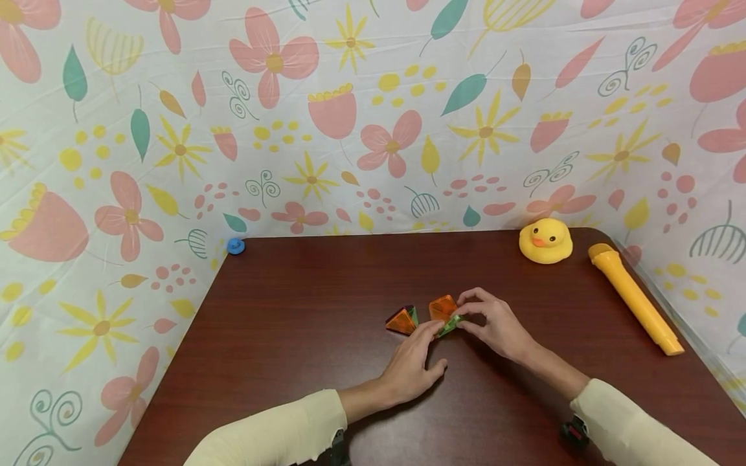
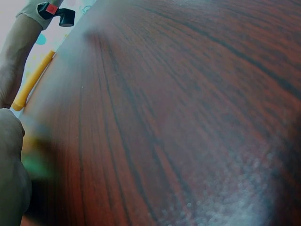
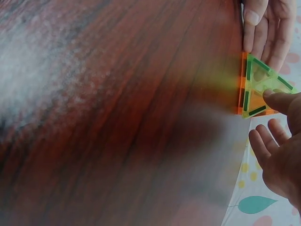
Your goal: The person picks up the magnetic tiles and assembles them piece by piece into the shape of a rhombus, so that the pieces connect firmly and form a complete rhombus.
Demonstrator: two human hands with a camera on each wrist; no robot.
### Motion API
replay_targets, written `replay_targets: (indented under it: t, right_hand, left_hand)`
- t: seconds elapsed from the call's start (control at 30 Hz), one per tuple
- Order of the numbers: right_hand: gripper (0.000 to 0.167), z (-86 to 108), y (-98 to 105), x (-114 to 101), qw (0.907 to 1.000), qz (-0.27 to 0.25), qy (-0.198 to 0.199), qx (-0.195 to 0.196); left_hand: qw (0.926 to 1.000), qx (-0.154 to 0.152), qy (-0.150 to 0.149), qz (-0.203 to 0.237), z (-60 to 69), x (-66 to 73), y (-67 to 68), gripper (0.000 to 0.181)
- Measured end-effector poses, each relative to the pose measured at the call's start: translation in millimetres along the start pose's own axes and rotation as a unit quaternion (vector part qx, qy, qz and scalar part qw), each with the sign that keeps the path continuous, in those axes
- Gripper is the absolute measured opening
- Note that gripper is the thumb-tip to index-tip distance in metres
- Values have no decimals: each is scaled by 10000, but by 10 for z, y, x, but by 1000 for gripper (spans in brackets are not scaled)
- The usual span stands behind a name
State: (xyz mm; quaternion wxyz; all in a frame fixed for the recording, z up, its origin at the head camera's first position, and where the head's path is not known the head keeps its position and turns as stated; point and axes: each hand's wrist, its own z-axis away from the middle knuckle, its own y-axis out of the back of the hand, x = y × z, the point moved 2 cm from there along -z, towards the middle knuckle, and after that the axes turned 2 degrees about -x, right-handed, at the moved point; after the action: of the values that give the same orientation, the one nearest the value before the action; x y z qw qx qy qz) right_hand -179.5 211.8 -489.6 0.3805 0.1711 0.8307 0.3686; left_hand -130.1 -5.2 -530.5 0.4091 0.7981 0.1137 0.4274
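Near the middle of the table, my right hand (image 1: pixel 494 323) pinches a green triangular magnetic tile (image 1: pixel 450 324) between thumb and fingers. The green tile (image 3: pixel 257 75) stands tilted along one edge of an orange magnetic tile (image 1: pixel 441 307). My left hand (image 1: pixel 410 366) reaches in from the left, fingers nearly straight, its fingertips touching the near end of these tiles. Just left of them sits a small built piece (image 1: pixel 403 320) of orange, green and dark tiles. In the left wrist view the tiles are only a blur beside the left hand (image 2: pixel 11 165).
A yellow rubber duck (image 1: pixel 546 241) sits at the back right of the brown table (image 1: pixel 280 323). A yellow-orange microphone-shaped stick (image 1: pixel 635 298) lies along the right edge. At the far left corner is a small blue object (image 1: pixel 236 246). Flower-printed cloth (image 1: pixel 390 149) hangs behind.
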Motion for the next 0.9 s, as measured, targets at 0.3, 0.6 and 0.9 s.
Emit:
replay_targets:
  t: [0.3,0.6,0.9]
  right_hand:
    - [30,-7,-6,12,10000,34,-50,-21]
    - [29,-19,1,-10,9997,-51,-189,-111]
    - [29,-13,-5,-14,9989,-216,-356,-208]
  left_hand:
    - [10000,14,-14,-21,-4,7,7,73]
    - [10000,-41,33,7,0,15,9,73]
    - [10000,-47,-3,-2,2,25,18,74]
